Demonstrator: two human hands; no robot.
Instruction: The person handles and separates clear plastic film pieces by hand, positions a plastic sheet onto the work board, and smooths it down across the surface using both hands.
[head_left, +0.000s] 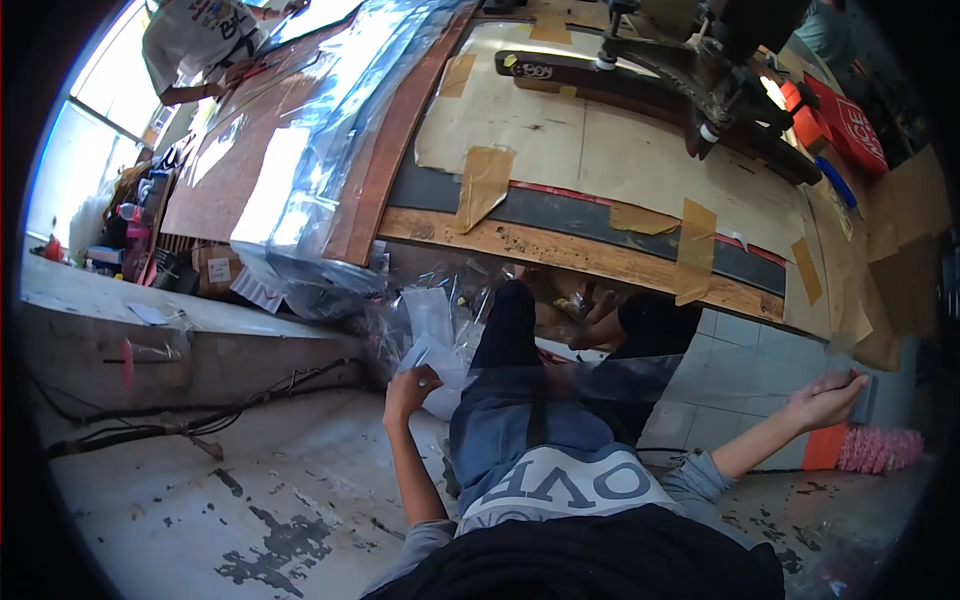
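Note:
A strip of clear plastic film [610, 380] is stretched across my lap, between my two hands. My left hand [408, 392] pinches one end of it, thumb and fingers together. Far over to the right, my right hand [826, 400] is closed on the other end, palm turned upward. Both hands are below the front edge of the workbench [560, 257]. Because the film is see-through, its exact edges are hard to make out.
A heat-sealing or pressing machine [700, 90] with a dark long bar stands on the taped bench top. Stacked clear plastic sheets [310, 170] lie at left. Pink bundled strips [878, 448] sit at right. Cables [230, 405] run along the wall. Another person [205, 45] works at upper left.

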